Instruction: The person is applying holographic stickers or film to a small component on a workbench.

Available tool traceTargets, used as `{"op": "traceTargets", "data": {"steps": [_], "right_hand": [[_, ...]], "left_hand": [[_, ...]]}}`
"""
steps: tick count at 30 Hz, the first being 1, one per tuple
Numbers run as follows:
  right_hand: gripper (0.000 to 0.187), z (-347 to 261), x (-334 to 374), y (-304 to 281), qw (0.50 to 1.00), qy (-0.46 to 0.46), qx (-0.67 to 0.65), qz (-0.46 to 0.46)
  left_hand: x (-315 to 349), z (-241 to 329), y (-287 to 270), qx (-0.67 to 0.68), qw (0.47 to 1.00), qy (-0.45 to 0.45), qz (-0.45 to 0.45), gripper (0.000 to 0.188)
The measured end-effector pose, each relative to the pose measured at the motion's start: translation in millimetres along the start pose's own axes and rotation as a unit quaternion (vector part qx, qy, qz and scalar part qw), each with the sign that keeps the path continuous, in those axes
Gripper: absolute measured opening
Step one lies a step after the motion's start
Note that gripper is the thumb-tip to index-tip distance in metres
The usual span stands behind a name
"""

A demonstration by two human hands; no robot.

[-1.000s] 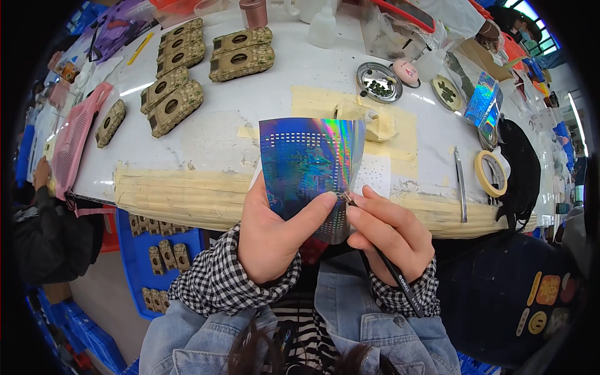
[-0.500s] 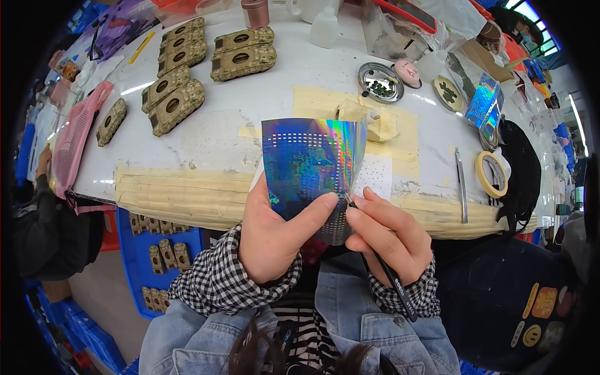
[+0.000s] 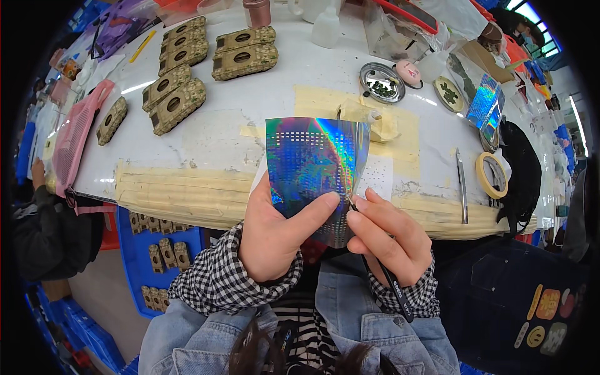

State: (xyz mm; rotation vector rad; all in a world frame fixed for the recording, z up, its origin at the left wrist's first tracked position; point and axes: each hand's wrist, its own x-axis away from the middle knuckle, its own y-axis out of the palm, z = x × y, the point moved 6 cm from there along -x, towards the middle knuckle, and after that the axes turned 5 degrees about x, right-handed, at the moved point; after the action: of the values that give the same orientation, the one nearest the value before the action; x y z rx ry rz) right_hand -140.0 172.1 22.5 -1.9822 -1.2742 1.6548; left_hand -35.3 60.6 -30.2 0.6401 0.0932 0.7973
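A shiny holographic sheet [image 3: 306, 162], dotted with rows of small rectangles, is held up over the table's near edge by my left hand [image 3: 269, 234]. Its thumb presses on the front and the other fingers are behind. My right hand [image 3: 394, 240] is closed round black tweezers [image 3: 392, 281], whose tips meet the sheet just right of my left thumb. Whether the tips grip a small piece is too small to tell. Behind the sheet lies a white dotted paper [image 3: 378, 175], partly hidden.
Camouflage model vehicle hulls [image 3: 178, 106] stand in groups at the left; more lie in a blue tray [image 3: 140, 256] below. To the right are a metal dish [image 3: 382, 82] with green bits, silver tweezers [image 3: 461, 187], a tape roll [image 3: 492, 175] and a black bag [image 3: 522, 169]. Masking tape [image 3: 175, 197] covers the table's front edge.
The sheet has shifted and tilted slightly, so its rainbow sheen falls differently. My hands keep nearly the same place, with the tweezer tips still at the sheet.
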Motion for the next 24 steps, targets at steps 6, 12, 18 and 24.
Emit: {"op": "traceTargets", "data": {"steps": [6, 12, 18, 24], "right_hand": [[0.035, 3, 3, -3, 0.999, 0.002, -0.034, 0.03], [0.03, 17, 31, -19, 0.998, 0.052, 0.037, 0.003], [0.03, 25, 52, -14, 0.987, 0.038, 0.138, -0.068], [0.031, 25, 49, -8, 0.984, 0.024, 0.155, -0.089]], "left_hand": [[-1, 0, 0, 0.012, 1.0, 0.0, 0.003, 0.034], [-4, 12, -6, 0.049, 0.998, 0.008, 0.042, 0.03], [-4, 10, -13, 0.014, 0.998, 0.022, 0.051, 0.031], [-4, 12, -12, -0.01, 0.998, 0.027, 0.054, 0.032]]}}
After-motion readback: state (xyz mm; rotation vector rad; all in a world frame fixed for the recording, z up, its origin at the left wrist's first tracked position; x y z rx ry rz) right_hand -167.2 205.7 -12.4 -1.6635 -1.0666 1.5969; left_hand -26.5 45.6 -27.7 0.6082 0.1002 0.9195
